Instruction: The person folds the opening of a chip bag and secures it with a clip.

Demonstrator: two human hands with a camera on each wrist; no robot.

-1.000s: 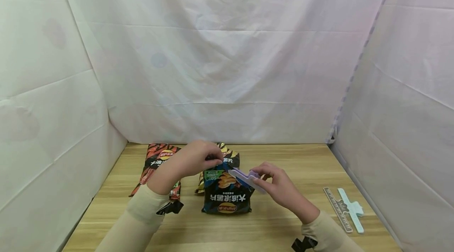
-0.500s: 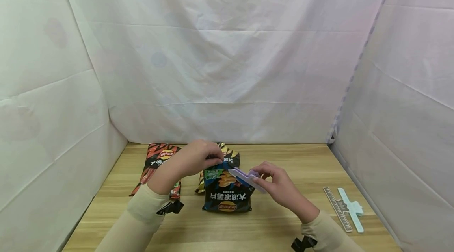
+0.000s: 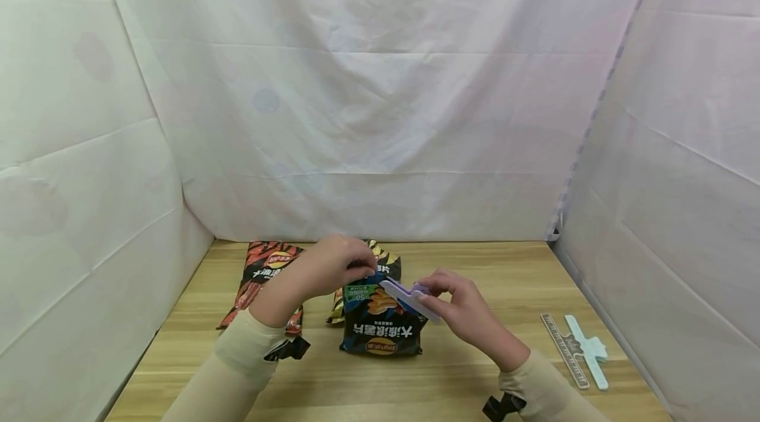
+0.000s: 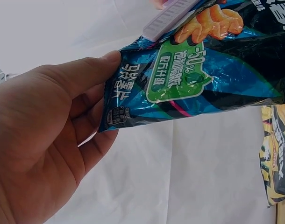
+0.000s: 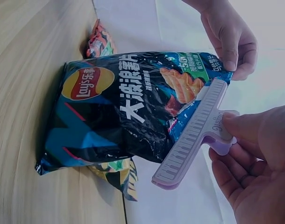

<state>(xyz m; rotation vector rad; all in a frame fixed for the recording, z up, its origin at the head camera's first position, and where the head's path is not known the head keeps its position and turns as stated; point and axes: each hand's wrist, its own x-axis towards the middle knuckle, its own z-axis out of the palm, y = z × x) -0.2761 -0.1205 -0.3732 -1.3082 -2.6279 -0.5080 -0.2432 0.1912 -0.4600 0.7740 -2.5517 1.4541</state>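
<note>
A black and blue chip bag (image 3: 382,330) stands in the middle of the table, its lettering upside down in the head view. My left hand (image 3: 332,270) pinches its top corner between thumb and fingers, as the left wrist view shows close up. A long purple bag clip (image 5: 194,135) lies slantwise along the folded top edge of the bag. With thumb and fingers my right hand (image 3: 457,306) pinches the clip's handle. In the right wrist view the clip's lower end sticks out past the bag.
A red chip bag (image 3: 273,260) lies at the left, partly behind my left forearm. Behind the black bag is a yellow chip bag (image 3: 388,260). A grey clip (image 3: 564,349) and a pale blue clip (image 3: 588,353) lie at the right. White cloth (image 3: 380,112) surrounds the table.
My right hand and the purple clip have shifted slightly left along the bag's top. My left hand keeps its pinch on the corner, nearly still.
</note>
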